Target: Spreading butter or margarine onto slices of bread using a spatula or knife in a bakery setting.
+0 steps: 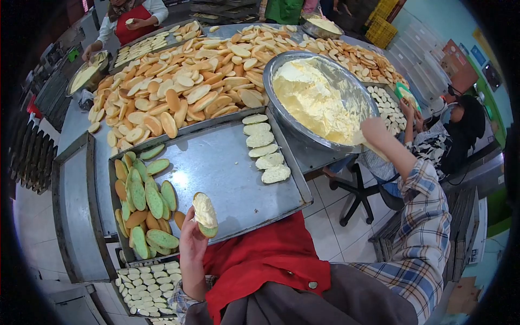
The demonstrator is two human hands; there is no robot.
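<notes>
In my left hand (195, 237), over the near edge of a metal tray (211, 150), is a green oval bread slice (208, 231) with cream (204, 210) spread on most of it. My right hand (375, 132) grips a spatula (375, 148) at the right rim of a large metal bowl (371, 93) of pale yellow cream (308, 101); the spatula's tip is partly hidden. Plain green slices (154, 203) lie piled at the tray's left side. A column of cream-covered slices (260, 139) lies at its right side.
A big heap of oval bread slices (203, 81) covers the table behind the tray. An empty tray (75, 203) stands at left, a filled tray (150, 288) below. A co-worker (451, 134) sits at right; another (134, 24) works at far left beside a cream bowl (85, 77).
</notes>
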